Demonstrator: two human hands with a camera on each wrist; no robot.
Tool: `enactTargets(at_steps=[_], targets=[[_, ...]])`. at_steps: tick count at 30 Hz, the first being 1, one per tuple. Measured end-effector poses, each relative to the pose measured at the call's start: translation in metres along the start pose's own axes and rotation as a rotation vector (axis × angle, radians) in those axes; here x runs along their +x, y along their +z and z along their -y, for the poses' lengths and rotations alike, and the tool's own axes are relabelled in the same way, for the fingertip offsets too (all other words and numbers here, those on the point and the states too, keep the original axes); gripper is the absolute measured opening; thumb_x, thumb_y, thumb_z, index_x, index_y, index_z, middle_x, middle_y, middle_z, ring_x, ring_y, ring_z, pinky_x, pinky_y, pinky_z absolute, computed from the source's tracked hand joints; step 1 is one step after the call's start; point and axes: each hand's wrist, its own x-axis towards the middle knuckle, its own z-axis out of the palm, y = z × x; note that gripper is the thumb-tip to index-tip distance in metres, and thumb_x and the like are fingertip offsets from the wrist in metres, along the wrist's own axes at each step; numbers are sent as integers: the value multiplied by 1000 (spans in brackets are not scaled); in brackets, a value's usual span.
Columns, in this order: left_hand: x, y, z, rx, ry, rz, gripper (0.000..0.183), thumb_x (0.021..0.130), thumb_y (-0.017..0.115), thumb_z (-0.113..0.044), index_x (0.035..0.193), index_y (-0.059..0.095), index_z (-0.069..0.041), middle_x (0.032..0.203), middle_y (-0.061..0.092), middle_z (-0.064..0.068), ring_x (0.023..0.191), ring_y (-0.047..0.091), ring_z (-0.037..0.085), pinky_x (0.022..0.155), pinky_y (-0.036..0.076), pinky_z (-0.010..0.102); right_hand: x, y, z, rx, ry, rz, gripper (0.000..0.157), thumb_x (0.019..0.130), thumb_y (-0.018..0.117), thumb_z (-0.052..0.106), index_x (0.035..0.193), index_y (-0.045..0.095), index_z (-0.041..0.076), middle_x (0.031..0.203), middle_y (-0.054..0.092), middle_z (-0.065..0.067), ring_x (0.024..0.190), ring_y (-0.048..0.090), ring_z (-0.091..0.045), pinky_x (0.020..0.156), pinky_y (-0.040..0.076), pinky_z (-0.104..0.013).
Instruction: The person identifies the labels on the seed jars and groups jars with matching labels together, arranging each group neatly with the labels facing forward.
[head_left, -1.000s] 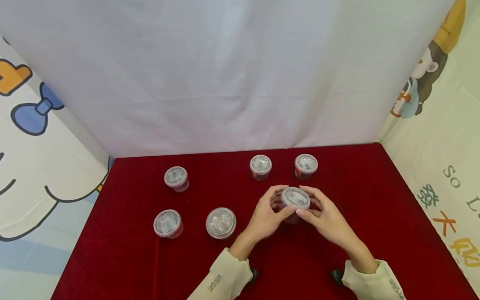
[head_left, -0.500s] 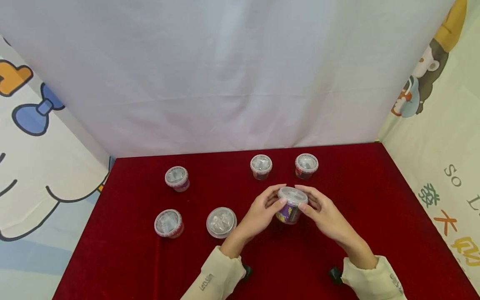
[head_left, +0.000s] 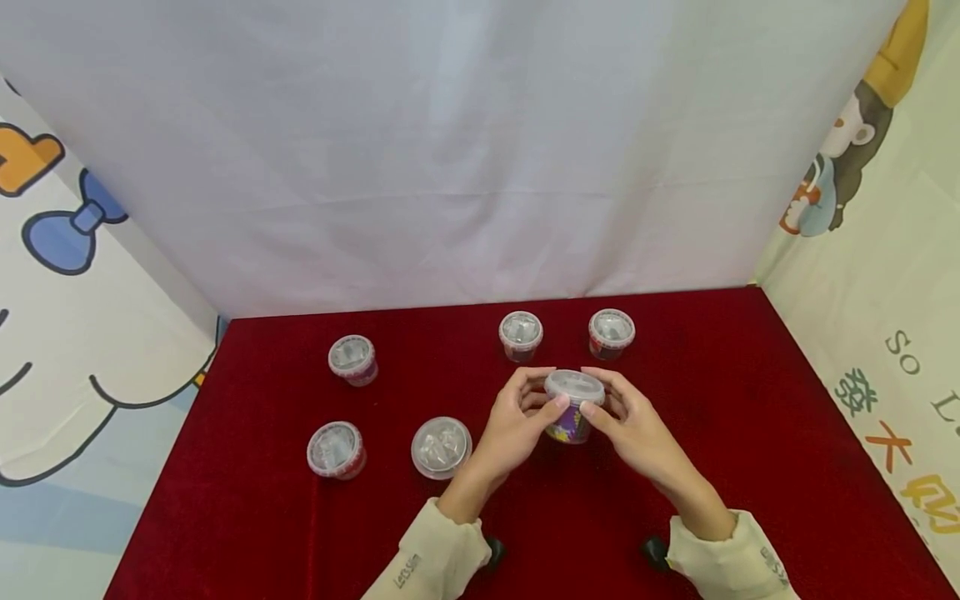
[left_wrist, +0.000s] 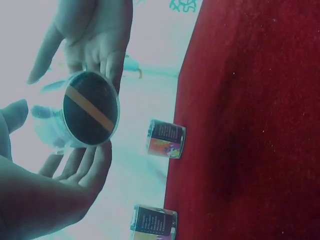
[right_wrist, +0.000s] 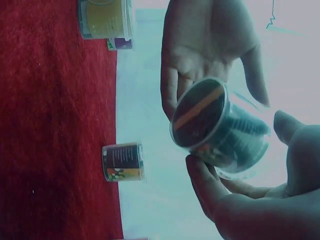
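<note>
A small clear plastic tub (head_left: 570,423) with a translucent lid and a purple label is held between both hands, lid up and a little tilted. On its left side, my left hand (head_left: 512,429) grips it, thumb near the rim and fingers behind. My right hand (head_left: 639,433) holds the other side the same way. Both wrist views catch the tub from below: the left wrist view shows its dark round base (left_wrist: 90,107) crossed by an orange strip, raised off the red cloth. Much of the label is covered by fingers in the head view.
Several other lidded tubs stand on the red cloth (head_left: 712,400): two at the back right (head_left: 521,335) (head_left: 611,333), one at the back left (head_left: 352,360), one at the front left (head_left: 337,450), and a wider-lidded one (head_left: 442,447) near my left forearm. White curtains hang behind.
The tub has moved slightly left with both hands, and its lid has tipped away from me, so the purple label now faces the head camera. The other tubs stay put.
</note>
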Motion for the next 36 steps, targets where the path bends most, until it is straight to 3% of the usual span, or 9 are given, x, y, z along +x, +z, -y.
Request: enactTargets(at_steps=[5, 11, 15, 20, 24, 28, 36], targets=[[-2, 0, 0, 12, 4, -16, 44, 105, 66, -18, 143, 50, -2, 140, 59, 18, 117, 64, 22, 92, 52, 27, 2, 2, -1, 8, 6, 10, 52, 112, 54, 13, 156, 38, -7, 154, 47, -30, 144, 45, -45, 100, 50, -19], [-4, -7, -3, 17, -28, 38, 47, 109, 57, -23, 151, 49, -3, 141, 59, 20, 114, 63, 19, 94, 51, 29, 4, 2, 0, 45, 0, 53, 53, 111, 55, 14, 157, 37, -7, 155, 46, -31, 145, 43, -45, 102, 47, -17], [-4, -10, -4, 10, -27, 50, 50, 109, 59, -24, 153, 49, -1, 139, 62, 21, 118, 64, 21, 95, 53, 29, 5, 4, 1, 58, -2, 59, 53, 111, 55, 14, 156, 36, -7, 156, 45, -31, 147, 41, -45, 103, 47, -17], [-6, -9, -4, 11, 5, -19, 51, 105, 67, -24, 149, 52, -2, 136, 62, 19, 117, 66, 25, 90, 54, 29, 7, 8, 5, 42, -7, 21, 52, 111, 57, 13, 155, 38, -6, 153, 48, -29, 143, 46, -44, 100, 48, -17], [-7, -6, -6, 43, 19, -73, 54, 100, 73, -25, 146, 53, -3, 131, 65, 17, 113, 65, 23, 93, 54, 34, 9, 12, 9, 16, -23, 3, 52, 110, 58, 12, 155, 39, -6, 153, 49, -29, 143, 47, -44, 100, 48, -18], [-7, -6, -8, 71, 25, -92, 54, 100, 73, -25, 144, 52, -4, 131, 64, 16, 112, 65, 22, 93, 53, 36, 10, 13, 10, 17, -19, 10, 53, 110, 58, 14, 156, 40, -4, 156, 47, -27, 147, 43, -43, 102, 47, -18], [-8, -17, -14, 45, 3, -2, 48, 109, 57, -22, 153, 50, -4, 140, 62, 22, 126, 63, 32, 99, 53, 36, 14, 12, 10, 67, -22, 70, 53, 112, 54, 15, 157, 37, -6, 156, 47, -28, 145, 44, -43, 103, 46, -18]])
